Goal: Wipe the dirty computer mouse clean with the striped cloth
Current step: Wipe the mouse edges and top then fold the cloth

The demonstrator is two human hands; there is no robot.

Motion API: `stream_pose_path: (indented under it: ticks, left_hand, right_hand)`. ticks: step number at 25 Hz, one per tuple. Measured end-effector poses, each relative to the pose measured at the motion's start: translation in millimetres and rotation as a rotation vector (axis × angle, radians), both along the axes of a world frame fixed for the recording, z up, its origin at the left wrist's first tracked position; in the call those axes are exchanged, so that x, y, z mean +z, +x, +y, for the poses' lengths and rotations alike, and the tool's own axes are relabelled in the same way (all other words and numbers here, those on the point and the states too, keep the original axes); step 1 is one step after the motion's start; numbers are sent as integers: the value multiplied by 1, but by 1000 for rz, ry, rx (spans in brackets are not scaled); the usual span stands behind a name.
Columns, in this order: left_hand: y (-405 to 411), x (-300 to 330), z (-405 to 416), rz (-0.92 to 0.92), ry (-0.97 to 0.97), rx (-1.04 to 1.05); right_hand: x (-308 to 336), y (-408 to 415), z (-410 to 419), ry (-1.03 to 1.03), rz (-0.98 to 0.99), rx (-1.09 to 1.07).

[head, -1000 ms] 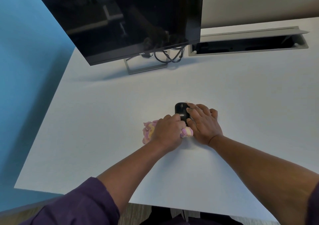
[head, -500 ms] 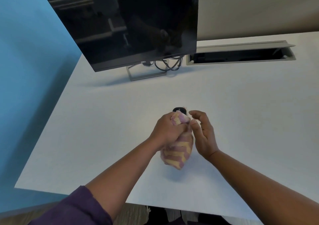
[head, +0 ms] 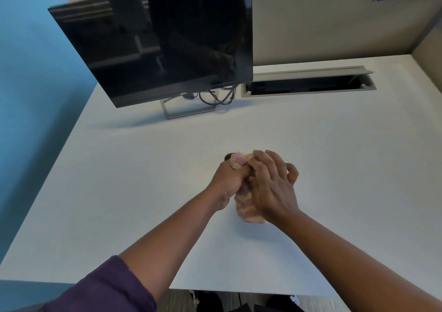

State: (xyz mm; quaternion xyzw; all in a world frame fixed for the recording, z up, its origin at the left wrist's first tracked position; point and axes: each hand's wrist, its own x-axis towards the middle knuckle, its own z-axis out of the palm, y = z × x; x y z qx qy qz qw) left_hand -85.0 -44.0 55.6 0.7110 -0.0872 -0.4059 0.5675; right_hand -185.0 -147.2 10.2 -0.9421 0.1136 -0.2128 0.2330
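Left hand [head: 227, 180] clenched on striped cloth [head: 246, 207], right hand [head: 272, 187] cupping it, mouse [head: 228, 156] just beyond

A big black screen [head: 165, 46] stands on the white surface [head: 119, 180], far past the hands. Black wires [head: 216, 96] curl beside its stand [head: 184, 111]. A long open slot [head: 308, 85] sits further right.

Left hand [head: 228, 180] fisted, right hand [head: 272, 187] cupped against it, fingers seemingly curled, forearms converging
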Motion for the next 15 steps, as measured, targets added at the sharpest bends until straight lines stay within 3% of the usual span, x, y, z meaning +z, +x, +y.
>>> stream_pose_path:
  ticks: [9, 13, 15]
  left_hand:
    - [6, -4, 6, 393, -259, -7]
    - [23, -4, 9, 349, -170, -138]
    - [35, -3, 8, 187, -98, -113]
  right_hand:
    - [4, 2, -1, 371, 168, 14]
    - [3, 4, -17, 552, 167, -22]
    - [0, 5, -28, 565, 197, -94]
